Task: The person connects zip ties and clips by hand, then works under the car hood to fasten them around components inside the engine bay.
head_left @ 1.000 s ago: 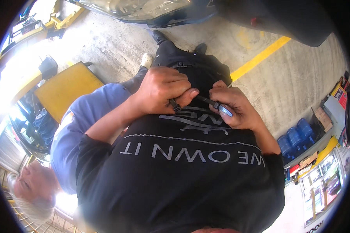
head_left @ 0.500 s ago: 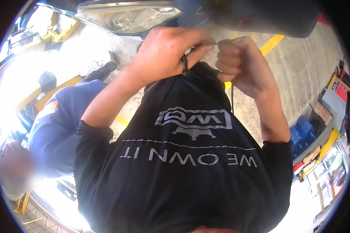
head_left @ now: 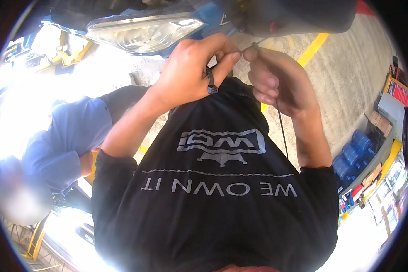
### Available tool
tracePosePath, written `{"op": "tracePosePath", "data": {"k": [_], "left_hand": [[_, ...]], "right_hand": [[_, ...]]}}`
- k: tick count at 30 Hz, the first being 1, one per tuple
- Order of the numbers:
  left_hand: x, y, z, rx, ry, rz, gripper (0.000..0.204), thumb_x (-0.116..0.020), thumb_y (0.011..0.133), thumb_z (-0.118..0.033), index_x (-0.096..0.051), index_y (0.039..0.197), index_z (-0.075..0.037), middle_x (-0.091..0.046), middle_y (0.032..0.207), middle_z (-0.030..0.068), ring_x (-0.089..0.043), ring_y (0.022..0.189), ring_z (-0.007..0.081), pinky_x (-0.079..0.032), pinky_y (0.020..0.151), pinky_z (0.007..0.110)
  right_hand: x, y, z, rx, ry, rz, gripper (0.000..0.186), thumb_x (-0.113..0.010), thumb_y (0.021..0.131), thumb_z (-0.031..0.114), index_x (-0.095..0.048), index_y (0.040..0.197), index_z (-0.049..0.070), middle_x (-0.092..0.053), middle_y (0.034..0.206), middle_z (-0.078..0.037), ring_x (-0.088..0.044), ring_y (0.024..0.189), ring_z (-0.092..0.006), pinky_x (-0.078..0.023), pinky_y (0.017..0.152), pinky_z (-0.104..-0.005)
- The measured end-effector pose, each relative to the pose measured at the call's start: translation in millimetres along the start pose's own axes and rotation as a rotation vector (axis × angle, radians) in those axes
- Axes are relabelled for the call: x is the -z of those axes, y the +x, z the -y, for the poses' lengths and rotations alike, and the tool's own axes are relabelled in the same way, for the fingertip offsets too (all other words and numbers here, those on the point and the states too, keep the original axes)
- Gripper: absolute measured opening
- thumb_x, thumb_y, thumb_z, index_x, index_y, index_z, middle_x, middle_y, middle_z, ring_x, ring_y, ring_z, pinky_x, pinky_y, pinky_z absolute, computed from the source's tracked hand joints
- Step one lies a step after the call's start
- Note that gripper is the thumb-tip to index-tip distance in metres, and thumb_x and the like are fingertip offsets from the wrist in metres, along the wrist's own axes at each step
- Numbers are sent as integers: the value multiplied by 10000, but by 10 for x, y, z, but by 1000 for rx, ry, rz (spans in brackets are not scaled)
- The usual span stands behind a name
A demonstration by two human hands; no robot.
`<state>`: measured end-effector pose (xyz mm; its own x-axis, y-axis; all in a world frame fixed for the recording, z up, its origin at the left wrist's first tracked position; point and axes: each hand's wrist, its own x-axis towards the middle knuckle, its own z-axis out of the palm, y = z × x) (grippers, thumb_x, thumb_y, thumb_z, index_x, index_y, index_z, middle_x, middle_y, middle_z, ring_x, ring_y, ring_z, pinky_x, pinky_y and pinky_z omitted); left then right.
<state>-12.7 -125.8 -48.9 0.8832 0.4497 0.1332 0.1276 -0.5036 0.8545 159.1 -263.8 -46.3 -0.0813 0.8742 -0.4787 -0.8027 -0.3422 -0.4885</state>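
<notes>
My left hand (head_left: 188, 72) is closed, with a black cable tie (head_left: 211, 81) caught in a curve between its fingers, its square head hanging below them. Thumb and forefinger also pinch a thin dark strip near my right hand. My right hand (head_left: 283, 84) is curled, thumb and forefinger on that same strip, whose long thin tail (head_left: 281, 129) seems to hang past the palm over my black shirt (head_left: 215, 217). Both hands sit close together just below a blue vehicle's clear headlight (head_left: 140, 35); whether they touch it I cannot tell.
A dark, blurred vehicle part (head_left: 299, 18) is at top right. A person in blue (head_left: 65, 145) bends down at my left beside yellow equipment (head_left: 34, 235). A yellow floor line (head_left: 317, 45) crosses concrete. Blue water jugs (head_left: 351, 154) and boxes (head_left: 378, 122) stand along the right.
My hands have risen from chest level toward the headlight, pinched close together, and a long tail now hangs by the right one. The person in blue has shifted lower and leftward.
</notes>
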Motion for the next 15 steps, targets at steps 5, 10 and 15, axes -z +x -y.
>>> {"op": "tracePosePath", "data": {"k": [5,10,15], "left_hand": [[-49,-77,-76,70,-21,1,66,-691,933,-72,-661,908,-18,-669,705,102,-650,583,250,-491,562,332],[-98,-144,-107,152,-49,3,91,-689,943,-73,-651,906,1,-662,693,108,-622,561,211,-475,552,315],[-94,-197,-111,175,-120,0,92,-690,946,-71,-639,927,3,-632,660,99,-583,547,155,-456,542,282]], "right_hand": [[98,-64,-42,34,-79,69,355,-439,1088,252,-612,1115,-57,-576,662,-74,-514,485,-149,-497,545,-307],[146,-171,-11,41,-107,44,328,-470,1077,235,-615,1109,-57,-565,637,-60,-496,458,-144,-493,532,-300],[66,-192,-65,77,-91,32,315,-497,1071,243,-613,1089,-49,-566,650,-53,-500,469,-135,-488,527,-296]]}}
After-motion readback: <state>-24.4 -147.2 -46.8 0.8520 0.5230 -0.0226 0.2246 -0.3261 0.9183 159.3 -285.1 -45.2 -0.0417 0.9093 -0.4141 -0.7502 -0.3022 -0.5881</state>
